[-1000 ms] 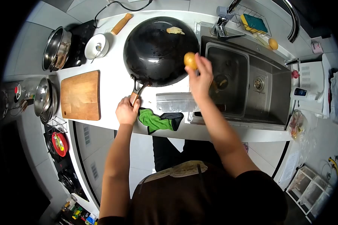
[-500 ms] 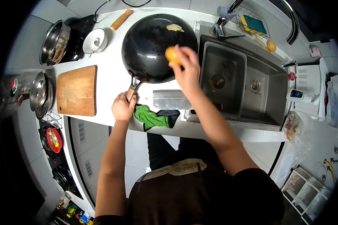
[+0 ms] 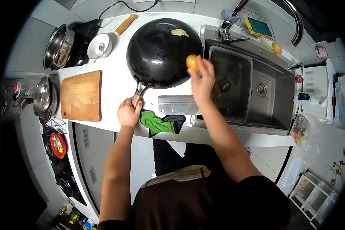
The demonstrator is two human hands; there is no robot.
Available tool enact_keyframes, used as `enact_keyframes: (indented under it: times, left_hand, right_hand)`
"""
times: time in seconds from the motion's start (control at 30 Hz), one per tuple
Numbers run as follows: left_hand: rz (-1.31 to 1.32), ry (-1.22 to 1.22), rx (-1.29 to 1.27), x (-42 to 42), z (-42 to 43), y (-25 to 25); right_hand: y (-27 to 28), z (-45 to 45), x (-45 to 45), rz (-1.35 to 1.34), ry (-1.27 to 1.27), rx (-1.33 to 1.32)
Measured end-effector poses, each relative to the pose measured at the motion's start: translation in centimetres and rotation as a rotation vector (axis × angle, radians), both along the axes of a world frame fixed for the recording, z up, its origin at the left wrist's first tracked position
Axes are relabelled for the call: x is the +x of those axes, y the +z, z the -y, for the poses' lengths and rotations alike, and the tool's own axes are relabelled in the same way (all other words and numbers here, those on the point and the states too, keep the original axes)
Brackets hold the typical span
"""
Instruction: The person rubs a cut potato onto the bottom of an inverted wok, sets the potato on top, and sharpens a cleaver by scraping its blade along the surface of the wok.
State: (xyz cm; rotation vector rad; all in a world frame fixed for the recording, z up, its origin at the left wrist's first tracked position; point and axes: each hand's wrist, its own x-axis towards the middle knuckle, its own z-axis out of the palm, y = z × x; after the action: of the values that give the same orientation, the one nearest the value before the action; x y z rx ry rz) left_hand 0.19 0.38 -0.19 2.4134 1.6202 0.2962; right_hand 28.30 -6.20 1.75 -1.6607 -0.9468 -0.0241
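Note:
A black wok (image 3: pixel 163 57) sits on the counter, its short handle (image 3: pixel 139 96) pointing toward me. My left hand (image 3: pixel 128 112) is wrapped round the end of that handle. My right hand (image 3: pixel 203 76) pinches a brownish-yellow egg (image 3: pixel 193 63) above the wok's right rim, beside the sink. A pale, flat food piece (image 3: pixel 179 33) lies on the wok's far side; its kind is unclear. Between my arms a wide cleaver blade (image 3: pixel 176 104) rests on the counter, its right end partly behind my right forearm. A green and grey cloth (image 3: pixel 159 123) lies crumpled in front of it.
The double sink (image 3: pixel 270 111) is at right, with a tap (image 3: pixel 226 32) behind it. Another egg (image 3: pixel 276 48) sits near the sponge (image 3: pixel 258 26). To the left are a wooden cutting board (image 3: pixel 81 96), a white bowl (image 3: pixel 99 46) with a spoon, and metal pots (image 3: pixel 59 46).
My right hand has moved right with the egg, from over the wok to its right rim. My left hand keeps its grip on the handle. The whole view has shifted slightly.

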Motion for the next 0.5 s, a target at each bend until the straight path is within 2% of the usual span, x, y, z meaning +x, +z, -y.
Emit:
enact_keyframes:
  times: [0.03,0.1,0.2,0.3,0.33,0.43,0.5]
  left_hand:
    - [0.006,-0.003,0.019,0.1,0.1,-0.1]
    - [-0.021,-0.003,-0.010,0.1,0.1,0.0]
    - [-0.026,-0.004,-0.015,0.1,0.2,0.1]
    - [0.012,-0.023,0.009,-0.1,0.2,0.0]
    - [0.011,-0.019,0.010,0.0,0.1,0.0]
    - [-0.010,-0.018,-0.007,-0.1,0.1,-0.2]
    - [-0.034,-0.020,-0.017,-0.3,0.2,-0.3]
  right_hand:
    - [0.4,0.5,-1.5,-0.009,0.037,-0.020]
    - [1.2,-0.1,-2.5,0.177,0.195,0.030]
    - [1.7,-2.4,0.2,0.064,0.025,0.051]
    - [-0.3,-0.7,1.0,0.034,-0.075,0.008]
    - [0.1,0.1,-0.4,-0.016,-0.044,0.009]
    - [1.0,0.2,-2.0,0.138,0.120,0.007]
    - [2.0,-0.7,-0.3,0.097,0.078,0.040]
